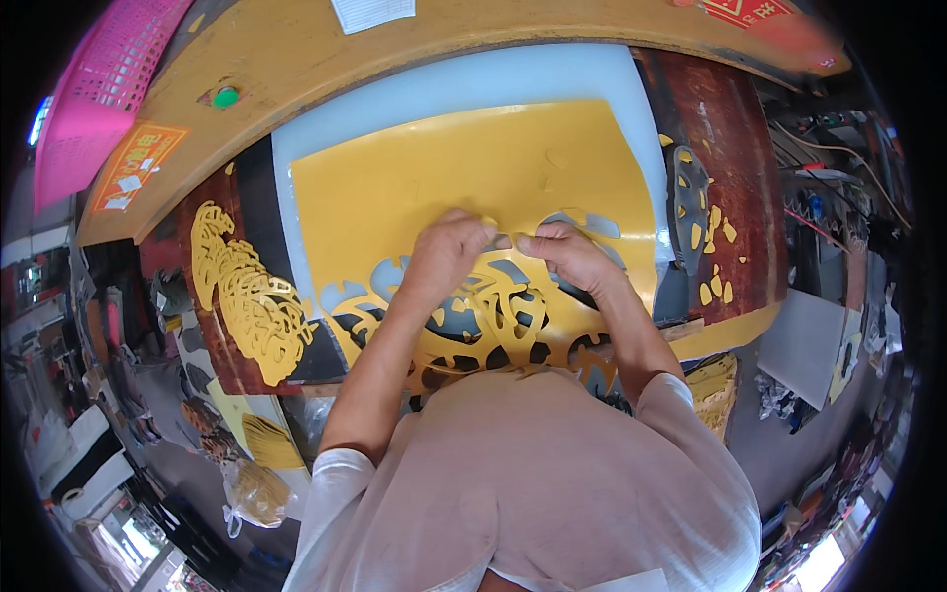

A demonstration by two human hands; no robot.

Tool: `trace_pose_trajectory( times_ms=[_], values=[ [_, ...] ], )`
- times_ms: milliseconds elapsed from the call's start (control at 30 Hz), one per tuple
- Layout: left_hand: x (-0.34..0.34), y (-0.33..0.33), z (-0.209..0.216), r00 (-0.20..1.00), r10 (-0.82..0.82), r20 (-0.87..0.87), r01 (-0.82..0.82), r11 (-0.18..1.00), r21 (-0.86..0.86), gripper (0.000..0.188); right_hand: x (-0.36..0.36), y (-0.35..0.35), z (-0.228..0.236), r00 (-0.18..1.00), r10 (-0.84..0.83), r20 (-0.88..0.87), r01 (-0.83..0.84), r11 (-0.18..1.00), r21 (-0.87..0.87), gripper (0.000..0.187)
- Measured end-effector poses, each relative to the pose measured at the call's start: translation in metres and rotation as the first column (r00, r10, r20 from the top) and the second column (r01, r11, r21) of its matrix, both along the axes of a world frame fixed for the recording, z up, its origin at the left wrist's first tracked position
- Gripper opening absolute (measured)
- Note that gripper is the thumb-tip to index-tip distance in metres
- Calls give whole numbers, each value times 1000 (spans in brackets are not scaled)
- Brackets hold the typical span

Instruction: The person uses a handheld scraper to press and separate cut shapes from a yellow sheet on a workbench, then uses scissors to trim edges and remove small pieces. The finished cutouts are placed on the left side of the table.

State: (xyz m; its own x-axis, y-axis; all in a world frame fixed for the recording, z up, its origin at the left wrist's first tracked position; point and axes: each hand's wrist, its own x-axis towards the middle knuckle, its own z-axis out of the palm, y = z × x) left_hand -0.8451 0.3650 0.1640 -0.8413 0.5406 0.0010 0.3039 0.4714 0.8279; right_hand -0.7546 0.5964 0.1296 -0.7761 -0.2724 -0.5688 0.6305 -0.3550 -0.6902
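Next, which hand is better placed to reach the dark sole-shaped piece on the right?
Probably the right hand: it is nearer the dark piece. The left hand is farther away. Both touch the yellow sheet.

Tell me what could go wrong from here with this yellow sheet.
The yellow sheet might tear where cutting has left it thin, since the left hand and right hand pinch it close by. The overlapping yellow pieces at left could slide if brushed, and the small loose yellow bits at right might scatter.
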Motion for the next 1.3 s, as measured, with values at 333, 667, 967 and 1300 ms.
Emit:
trace_pose_trajectory(
  times_ms=[333,667,967,1300],
  values=[
    [68,-42,12,675,459,577,-605,792,78,17,-2,-32,3,961,-275,38,222,844,488,36],
    [75,-33,-15,984,175,21,-176,966,192,20,-43,-50,71,905,418,-76,-209,593,778,47],
    [64,-55,-34,941,257,219,-310,913,264,39,-65,-43,13,909,409,-75,-376,886,273,12],
    [20,-41,0,998,-24,-62,10,975,-220,61,-70,-46,33,897,434,-83,-387,863,326,43]
  ],
)
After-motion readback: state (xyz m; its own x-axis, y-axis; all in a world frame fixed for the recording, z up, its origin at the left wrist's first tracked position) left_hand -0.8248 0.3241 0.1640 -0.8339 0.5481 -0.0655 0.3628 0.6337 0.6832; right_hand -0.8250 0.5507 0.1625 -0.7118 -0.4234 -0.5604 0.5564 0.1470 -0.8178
